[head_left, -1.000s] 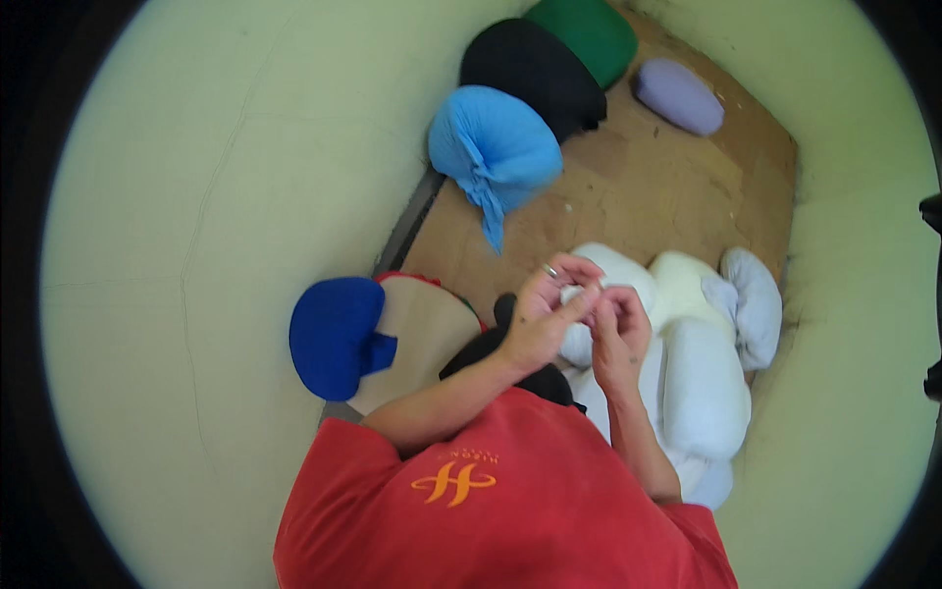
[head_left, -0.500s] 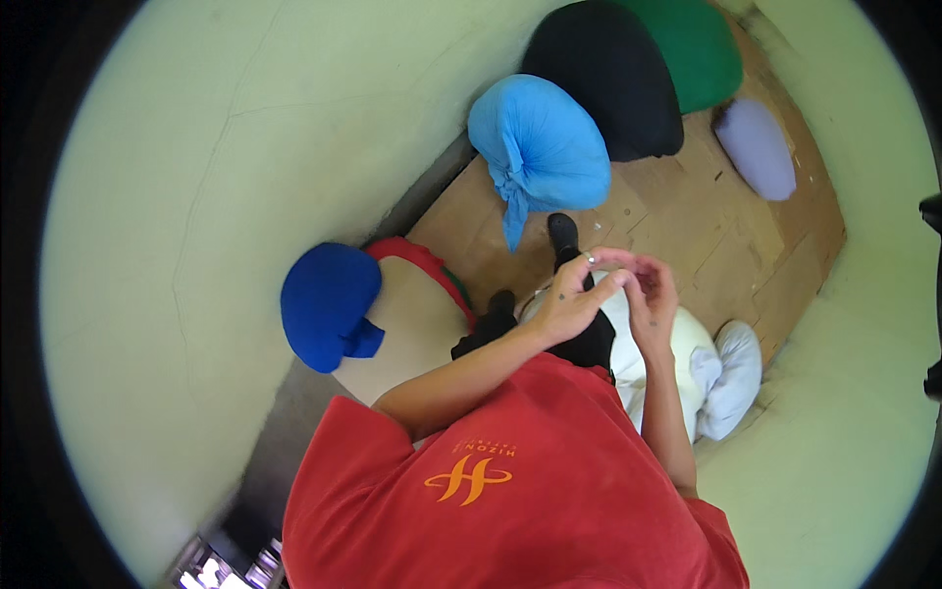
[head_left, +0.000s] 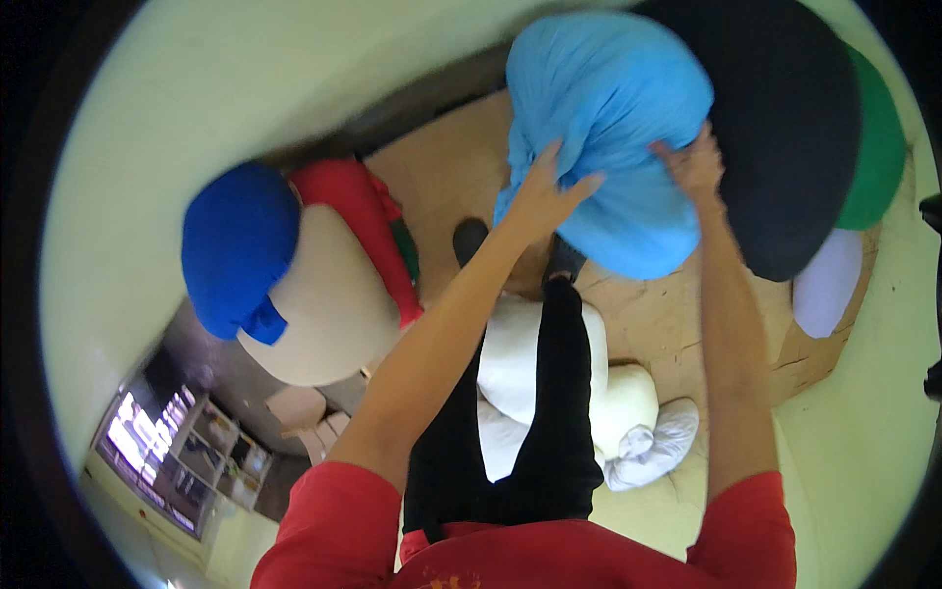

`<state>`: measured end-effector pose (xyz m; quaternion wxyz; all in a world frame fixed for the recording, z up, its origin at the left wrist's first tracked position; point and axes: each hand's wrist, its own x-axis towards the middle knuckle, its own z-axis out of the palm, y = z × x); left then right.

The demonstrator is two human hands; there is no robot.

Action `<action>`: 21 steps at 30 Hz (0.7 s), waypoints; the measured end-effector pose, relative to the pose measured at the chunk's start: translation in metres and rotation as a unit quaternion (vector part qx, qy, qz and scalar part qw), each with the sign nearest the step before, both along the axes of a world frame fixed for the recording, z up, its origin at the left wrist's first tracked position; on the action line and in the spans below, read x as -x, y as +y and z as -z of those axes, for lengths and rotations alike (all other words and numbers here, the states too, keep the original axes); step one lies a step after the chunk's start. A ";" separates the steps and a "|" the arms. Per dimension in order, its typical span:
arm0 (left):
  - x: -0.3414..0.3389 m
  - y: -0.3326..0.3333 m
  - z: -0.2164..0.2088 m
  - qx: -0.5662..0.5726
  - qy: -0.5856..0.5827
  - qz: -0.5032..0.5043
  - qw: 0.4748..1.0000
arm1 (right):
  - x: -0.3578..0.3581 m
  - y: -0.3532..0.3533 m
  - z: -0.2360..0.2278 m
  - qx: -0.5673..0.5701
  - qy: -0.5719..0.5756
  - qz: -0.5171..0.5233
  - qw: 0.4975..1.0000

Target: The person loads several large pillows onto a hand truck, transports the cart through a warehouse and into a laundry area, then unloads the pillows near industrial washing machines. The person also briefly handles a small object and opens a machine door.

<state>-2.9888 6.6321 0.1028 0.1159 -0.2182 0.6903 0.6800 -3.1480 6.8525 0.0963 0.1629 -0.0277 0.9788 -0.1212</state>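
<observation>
Since the frame half a second back, both hands have left the white bundles at our feet and now reach up to the light-blue sack [head_left: 613, 137], which fills the view at 12 o'clock.

We note the left hand [head_left: 543, 196] pressed on the sack's lower left flank, fingers spread wide, not closed on any fold. The right hand [head_left: 695, 165] lies against its right side, where it meets the black sack [head_left: 785, 128]; fingers partly curled, and we cannot tell whether they pinch cloth.

Handling, as we judge it: cloth skin, soft fill. The surface dimples and creases under the palms, so it should give rather than slip. It looks bulky; weight is unclear. We expect the best hold to be two palms on opposite flanks, or the gathered cloth at its lower left edge.

Other bundles:
- green sack [head_left: 873, 147], 2 o'clock, behind the black one
- pale lilac sack [head_left: 826, 285], 3 o'clock
- dark-blue sack [head_left: 238, 245], 9 o'clock, touching a cream sack [head_left: 329, 304] and a red one [head_left: 365, 221]
- white tied bundles [head_left: 628, 417], 6 o'clock, on the brown cardboard floor sheet [head_left: 677, 324]

No readable labels or signs on any sack.
</observation>
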 end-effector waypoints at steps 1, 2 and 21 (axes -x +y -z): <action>0.021 0.010 0.014 0.070 -0.019 -0.018 0.997 | 0.007 0.000 0.006 0.077 -0.008 0.019 0.997; 0.038 0.023 0.026 0.072 -0.048 -0.004 0.996 | 0.009 0.000 0.009 0.105 0.010 0.014 0.994; -0.019 -0.009 0.103 -0.174 -0.222 -0.271 0.920 | 0.005 0.042 -0.005 0.115 0.100 0.012 0.988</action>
